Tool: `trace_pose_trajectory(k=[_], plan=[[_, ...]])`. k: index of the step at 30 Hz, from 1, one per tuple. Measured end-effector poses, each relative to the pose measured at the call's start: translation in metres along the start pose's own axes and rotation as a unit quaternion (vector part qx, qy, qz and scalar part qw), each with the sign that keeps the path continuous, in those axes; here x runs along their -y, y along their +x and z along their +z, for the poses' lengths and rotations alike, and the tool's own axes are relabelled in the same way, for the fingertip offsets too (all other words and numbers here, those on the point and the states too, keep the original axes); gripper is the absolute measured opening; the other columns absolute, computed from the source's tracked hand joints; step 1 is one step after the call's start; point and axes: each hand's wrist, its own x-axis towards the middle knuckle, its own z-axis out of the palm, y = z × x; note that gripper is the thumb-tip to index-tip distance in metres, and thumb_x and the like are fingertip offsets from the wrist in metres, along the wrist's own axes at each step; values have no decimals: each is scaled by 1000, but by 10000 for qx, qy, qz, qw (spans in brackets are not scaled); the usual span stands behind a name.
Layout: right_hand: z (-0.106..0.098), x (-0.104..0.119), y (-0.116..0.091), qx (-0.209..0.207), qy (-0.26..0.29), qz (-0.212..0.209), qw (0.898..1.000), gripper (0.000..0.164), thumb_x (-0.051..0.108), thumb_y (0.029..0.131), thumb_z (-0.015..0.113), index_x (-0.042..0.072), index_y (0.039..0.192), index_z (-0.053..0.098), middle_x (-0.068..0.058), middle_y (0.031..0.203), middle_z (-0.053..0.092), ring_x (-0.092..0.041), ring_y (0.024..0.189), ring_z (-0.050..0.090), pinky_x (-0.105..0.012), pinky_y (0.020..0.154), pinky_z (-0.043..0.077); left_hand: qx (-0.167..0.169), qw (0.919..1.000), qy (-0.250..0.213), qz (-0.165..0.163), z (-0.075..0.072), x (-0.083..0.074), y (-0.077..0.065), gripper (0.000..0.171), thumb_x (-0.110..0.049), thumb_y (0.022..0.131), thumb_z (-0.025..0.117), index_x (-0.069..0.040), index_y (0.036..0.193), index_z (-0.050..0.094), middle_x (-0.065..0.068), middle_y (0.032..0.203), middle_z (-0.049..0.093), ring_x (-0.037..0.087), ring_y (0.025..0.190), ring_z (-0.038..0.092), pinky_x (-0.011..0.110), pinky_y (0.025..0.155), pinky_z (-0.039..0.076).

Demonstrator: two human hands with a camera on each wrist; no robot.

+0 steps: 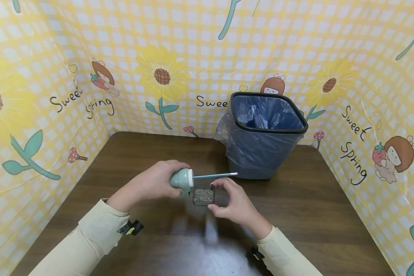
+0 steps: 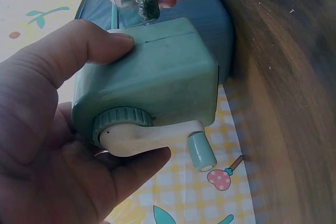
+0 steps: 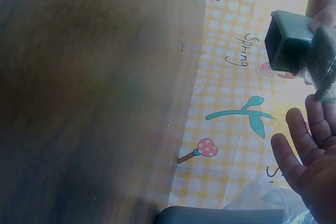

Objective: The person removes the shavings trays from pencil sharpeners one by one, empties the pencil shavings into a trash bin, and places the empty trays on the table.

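My left hand (image 1: 155, 182) grips a pale green crank pencil sharpener (image 1: 180, 178), held above the table. A blue pencil (image 1: 214, 176) sticks out of its front toward the right. In the left wrist view, the white crank (image 2: 152, 136) with its green knob faces the camera, and the thumb lies on the green body (image 2: 157, 72). My right hand (image 1: 237, 203) pinches a small clear shavings drawer (image 1: 204, 196) holding grey shavings, close to the sharpener. The right wrist view shows an opening in the sharpener's body (image 3: 290, 40), with the drawer (image 3: 321, 61) beside it.
Behind the hands, toward the right, stands a dark blue bin (image 1: 257, 153) lined with a clear plastic bag. Brown wooden tabletop (image 1: 151, 245) lies beneath, with tiny specks on it. Yellow checked cloth (image 1: 200, 57) covers the walls on three sides.
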Motion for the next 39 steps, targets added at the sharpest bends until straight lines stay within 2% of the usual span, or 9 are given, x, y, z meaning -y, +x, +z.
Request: trace_pose_trajectory(k=[7,15,22,25,32,35,39], plan=[[-1,2,1,-2,-5,-56,10000,52,18,71,88,16,117,63,9,115,64,-11,109,60,-51,98,52,-29,10000,61,-61,1,2,2,66,-20,74,84,-14,136,61,2,122,66,17,95,62,35,79,54],[1,1,2,-18,-98,-130,9999,54,18,71,88,18,120,63,11,116,64,-17,108,62,-35,96,51,-94,9999,48,-34,4,9,4,64,-18,73,83,-12,133,62,3,119,67,18,96,63,36,80,55],[1,1,3,19,-58,-108,9999,54,18,72,88,18,120,63,12,117,64,-9,110,59,-35,97,51,-92,9999,36,-93,7,14,5,64,-18,72,84,-12,133,62,3,119,67,18,96,62,37,80,54],[1,2,3,52,-52,-81,9999,54,18,72,87,18,120,63,11,117,63,-10,110,60,-35,98,51,-53,9999,47,-133,9,17,6,65,-18,72,83,-12,133,62,2,118,67,17,95,62,36,80,54],[1,2,5,28,-28,-220,9998,53,19,72,87,17,119,62,10,116,64,-25,110,63,-37,99,50,143,9995,197,-177,19,25,13,65,-17,73,85,-9,133,62,3,115,69,17,93,62,36,78,54],[2,2,5,29,-1,-266,9996,53,19,73,87,17,119,61,9,116,64,-25,109,63,-36,99,50,234,9990,292,-240,22,30,14,65,-16,74,85,-8,134,62,5,117,69,19,94,63,37,78,55],[2,2,5,25,-5,-258,9997,54,18,73,87,18,120,61,7,118,65,-17,110,62,-33,98,51,335,9980,399,-344,25,36,17,67,-16,75,86,-6,136,61,7,119,68,20,96,63,38,80,55]])
